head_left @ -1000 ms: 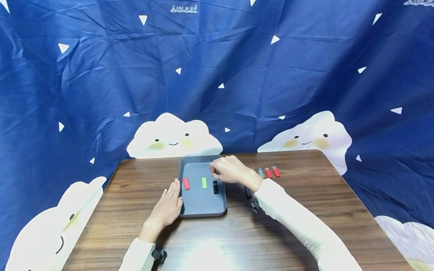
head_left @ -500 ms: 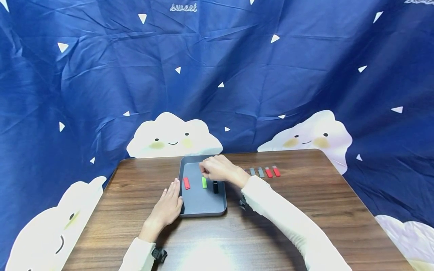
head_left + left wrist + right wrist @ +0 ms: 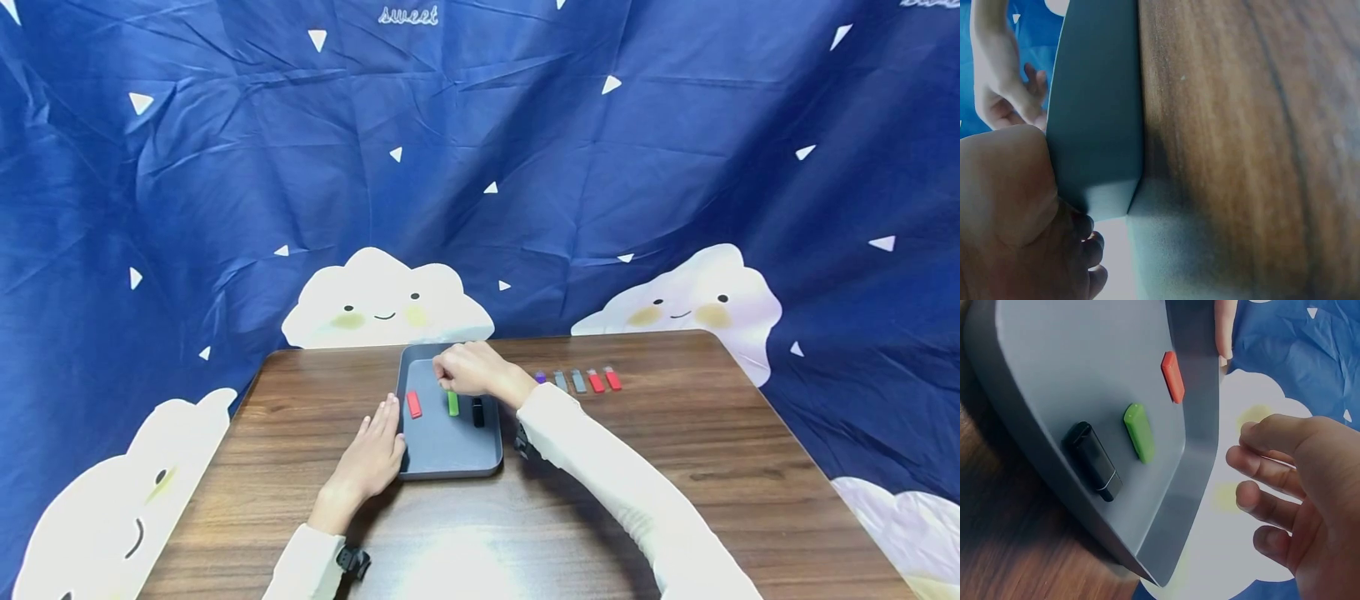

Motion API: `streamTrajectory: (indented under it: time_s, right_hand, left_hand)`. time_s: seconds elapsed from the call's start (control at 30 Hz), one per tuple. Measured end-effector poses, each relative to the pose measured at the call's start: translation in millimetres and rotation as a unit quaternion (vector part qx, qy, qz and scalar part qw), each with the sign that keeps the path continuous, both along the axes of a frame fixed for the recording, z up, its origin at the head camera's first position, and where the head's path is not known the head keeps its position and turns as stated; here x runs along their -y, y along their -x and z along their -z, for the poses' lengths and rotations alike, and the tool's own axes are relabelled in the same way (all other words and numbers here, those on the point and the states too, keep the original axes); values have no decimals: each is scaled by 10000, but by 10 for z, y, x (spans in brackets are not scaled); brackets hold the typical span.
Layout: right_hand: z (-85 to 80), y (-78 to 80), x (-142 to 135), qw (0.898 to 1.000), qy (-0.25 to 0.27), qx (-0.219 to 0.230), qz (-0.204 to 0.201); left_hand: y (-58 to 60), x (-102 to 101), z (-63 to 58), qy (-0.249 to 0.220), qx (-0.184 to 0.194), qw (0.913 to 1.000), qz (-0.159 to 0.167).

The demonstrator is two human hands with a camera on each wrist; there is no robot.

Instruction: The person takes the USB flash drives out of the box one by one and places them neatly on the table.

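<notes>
A grey tray (image 3: 450,454) holds a red USB stick (image 3: 414,405), a green USB stick (image 3: 1139,432) and a black USB stick (image 3: 1094,461), lying apart. My left hand (image 3: 371,458) rests against the tray's left side with straight fingers; in the left wrist view its underside (image 3: 1010,194) touches the tray's wall (image 3: 1100,112). Above the far part of the tray is my right hand (image 3: 474,369), just beyond the green stick. In the right wrist view the fingers of that hand (image 3: 1310,481) are loosely bent, and nothing shows between them.
Right of the tray, a row of USB sticks lies on the wooden table (image 3: 675,450): a purple one (image 3: 540,377), two grey ones (image 3: 578,382) and two red ones (image 3: 612,379). Behind the table hangs a blue cloth (image 3: 450,167) with clouds.
My right hand has moved left across the tray, from above the black stick to beyond the green one. More sticks of the row now show beside its wrist. The left hand has stayed put.
</notes>
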State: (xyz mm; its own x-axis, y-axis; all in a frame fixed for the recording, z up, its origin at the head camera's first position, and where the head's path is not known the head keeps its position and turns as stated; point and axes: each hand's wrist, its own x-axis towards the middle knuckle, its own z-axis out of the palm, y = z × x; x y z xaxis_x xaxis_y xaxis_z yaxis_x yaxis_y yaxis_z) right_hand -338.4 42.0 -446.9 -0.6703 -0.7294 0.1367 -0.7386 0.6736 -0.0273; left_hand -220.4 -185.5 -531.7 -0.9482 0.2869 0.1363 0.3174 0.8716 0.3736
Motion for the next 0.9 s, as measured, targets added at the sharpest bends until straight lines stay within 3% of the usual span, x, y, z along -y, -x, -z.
streamTrajectory:
  time_s: [0.33, 0.57, 0.9]
  right_hand:
    - [72, 47, 133, 9993, -11, 358, 54]
    - [117, 75, 226, 9978, -35, 618, 245]
    - [254, 66, 368, 9945, -203, 925, 440]
  left_hand:
    - [37, 39, 105, 123, -19, 9999, 27]
    - [31, 15, 54, -16, 52, 10000, 24]
    - [13, 7, 27, 157, 205, 9996, -62]
